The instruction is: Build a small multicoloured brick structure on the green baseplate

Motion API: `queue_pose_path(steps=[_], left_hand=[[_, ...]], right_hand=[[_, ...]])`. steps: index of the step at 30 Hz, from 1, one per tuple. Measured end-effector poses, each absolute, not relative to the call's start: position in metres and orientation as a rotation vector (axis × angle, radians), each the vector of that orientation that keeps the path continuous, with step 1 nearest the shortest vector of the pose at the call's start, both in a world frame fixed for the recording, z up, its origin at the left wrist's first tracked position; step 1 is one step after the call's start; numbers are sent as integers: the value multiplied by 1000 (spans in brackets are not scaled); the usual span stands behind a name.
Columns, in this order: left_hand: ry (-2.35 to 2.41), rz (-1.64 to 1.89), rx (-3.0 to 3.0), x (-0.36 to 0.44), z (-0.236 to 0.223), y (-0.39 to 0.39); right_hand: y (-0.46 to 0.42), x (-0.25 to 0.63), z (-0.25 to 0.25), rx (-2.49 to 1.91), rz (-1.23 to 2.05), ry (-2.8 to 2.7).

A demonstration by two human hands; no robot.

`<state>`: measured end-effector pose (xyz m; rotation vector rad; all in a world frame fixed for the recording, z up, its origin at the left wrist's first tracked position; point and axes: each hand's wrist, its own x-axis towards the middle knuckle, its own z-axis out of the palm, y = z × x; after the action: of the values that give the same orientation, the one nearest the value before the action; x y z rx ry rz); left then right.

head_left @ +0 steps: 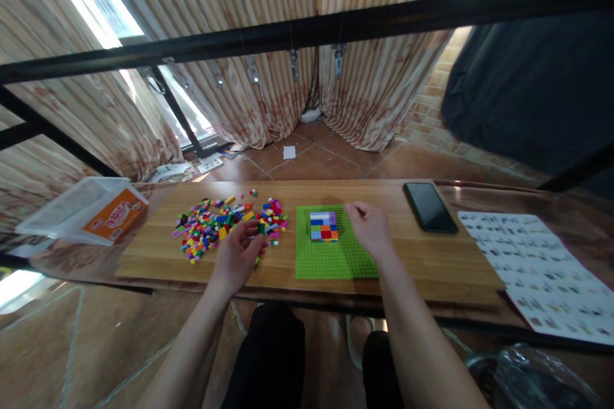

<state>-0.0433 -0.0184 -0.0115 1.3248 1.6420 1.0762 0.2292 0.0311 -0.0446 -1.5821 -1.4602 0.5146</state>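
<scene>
My left hand (pixel 240 252) is at the right side of a loose heap of toy building bricks (pixel 204 227), its fingers closed on a dark green brick (pixel 261 228). A light green baseplate (pixel 314 265) lies to the right of the heap. On its upper part stands a small block of joined bricks (pixel 324 227) in white, purple, blue, orange and red. My right hand (pixel 369 225) hovers over the baseplate's right edge with curled fingers pressed together. Whatever those fingers may hold is hidden.
At the table's left end sits a clear plastic box (pixel 71 211) with an orange label. A black phone (pixel 430 206) lies right of the baseplate, and a printed sheet (pixel 542 275) hangs over the right front edge. A black metal bar (pixel 307 29) crosses beyond the table.
</scene>
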Motion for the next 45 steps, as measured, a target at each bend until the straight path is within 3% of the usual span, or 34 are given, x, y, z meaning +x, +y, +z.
queue_pose_path(steps=[7,16,23,31,45], left_hand=[[1283,846,1510,40,-8,27],[1111,726,1557,67,-8,57],[1116,760,1523,56,-34,54],[1525,757,1816,25,-38,57],[1592,724,1976,43,-59,54]], right_hand=[[35,244,-48,-1359,725,-1297],[30,232,-42,-1089,1001,-1479],[23,228,-46,-1321,854,-1651],[16,236,-53,-1615,489,-1946],[22,230,-57,-1673,463,-1918]])
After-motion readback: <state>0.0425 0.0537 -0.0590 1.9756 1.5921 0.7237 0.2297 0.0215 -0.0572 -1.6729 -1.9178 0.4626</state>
